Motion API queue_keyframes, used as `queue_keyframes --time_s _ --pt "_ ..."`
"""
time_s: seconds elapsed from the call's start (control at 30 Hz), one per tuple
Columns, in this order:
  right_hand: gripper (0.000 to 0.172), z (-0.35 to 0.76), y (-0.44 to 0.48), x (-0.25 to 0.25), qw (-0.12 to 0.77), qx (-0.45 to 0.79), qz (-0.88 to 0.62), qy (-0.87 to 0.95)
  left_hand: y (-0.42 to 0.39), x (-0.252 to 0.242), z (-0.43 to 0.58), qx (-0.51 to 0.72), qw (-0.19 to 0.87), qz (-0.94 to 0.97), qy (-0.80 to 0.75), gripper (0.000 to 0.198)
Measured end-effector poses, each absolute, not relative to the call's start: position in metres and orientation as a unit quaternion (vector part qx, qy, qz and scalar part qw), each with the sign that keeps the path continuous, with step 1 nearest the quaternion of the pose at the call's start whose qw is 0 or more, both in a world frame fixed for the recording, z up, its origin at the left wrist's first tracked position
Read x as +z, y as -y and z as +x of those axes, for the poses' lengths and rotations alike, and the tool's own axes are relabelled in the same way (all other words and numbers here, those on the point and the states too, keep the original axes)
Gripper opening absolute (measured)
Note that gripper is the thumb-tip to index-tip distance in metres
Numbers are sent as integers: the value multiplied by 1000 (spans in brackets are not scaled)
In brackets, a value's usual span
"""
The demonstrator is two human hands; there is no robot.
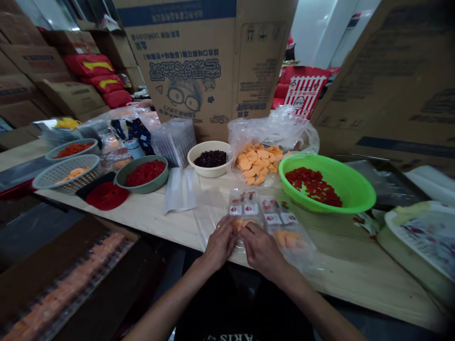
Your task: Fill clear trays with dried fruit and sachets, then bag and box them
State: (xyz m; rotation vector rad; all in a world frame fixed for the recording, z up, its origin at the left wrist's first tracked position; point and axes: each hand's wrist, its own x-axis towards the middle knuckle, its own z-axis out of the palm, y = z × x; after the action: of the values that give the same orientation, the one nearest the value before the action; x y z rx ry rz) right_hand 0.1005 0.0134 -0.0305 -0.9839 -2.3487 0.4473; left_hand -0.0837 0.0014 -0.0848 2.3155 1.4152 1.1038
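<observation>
Two hands, left (221, 242), right (262, 251), on packets (287, 239)

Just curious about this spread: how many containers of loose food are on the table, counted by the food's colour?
Red: 3 (green plastic basin, near grey-green bowl, far teal bowl)
Orange: 2 (grey perforated basket, clear plastic bag)
Dark: 1 (white bowl)
Total: 6
</observation>
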Motion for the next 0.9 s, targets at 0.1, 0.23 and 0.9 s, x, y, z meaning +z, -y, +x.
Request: queue_keyframes --time_s 0.1,0.23,0.9 --pt "23 103 -14 -27 309 157 -407 845 3 -88 -84 363 194 802 -434 49" --pt "20 101 -21 -7 344 152 -426 823 -1 -79 -81 448 218 763 -413 40" --pt "18 284 25 0 256 253 -501 787 30 -54 43 392 188 843 -316 45"
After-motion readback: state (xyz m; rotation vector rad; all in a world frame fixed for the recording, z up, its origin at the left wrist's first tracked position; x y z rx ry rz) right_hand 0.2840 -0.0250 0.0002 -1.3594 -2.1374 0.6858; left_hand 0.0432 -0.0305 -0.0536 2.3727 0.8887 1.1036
